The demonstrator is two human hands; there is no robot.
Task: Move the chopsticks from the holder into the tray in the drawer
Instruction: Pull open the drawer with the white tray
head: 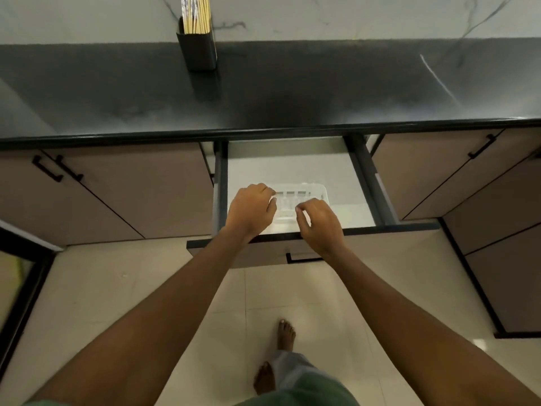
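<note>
Left hand: the left hand [251, 210] hangs over the left end of the tray, its fingers curled in, with the fingertips at or just above the rim. Whether it grips anything cannot be told.
Right hand: the right hand [320, 224] is just beside the left but apart from it, over the tray's near right corner. Thumb and forefinger curl toward each other, and whether they pinch something cannot be told.
Tray: a white slotted plastic tray [304, 194], rectangular with rounded corners, lies in the front part of the drawer, mostly hidden by both hands.
Drawer: a pulled-out drawer [292, 165] with dark grey metal sides, a pale smooth bottom and a beige front with a thin black bar handle [301, 260].
Chopsticks: a bundle of pale yellow wooden chopsticks [196, 14] stands upright in the holder, well apart from the drawer.
Holder: a dark matte boxy holder [199, 51] with rounded corners stands at the back of the glossy black countertop [322, 92].
Floor: glossy cream floor tiles [117, 288].
</note>
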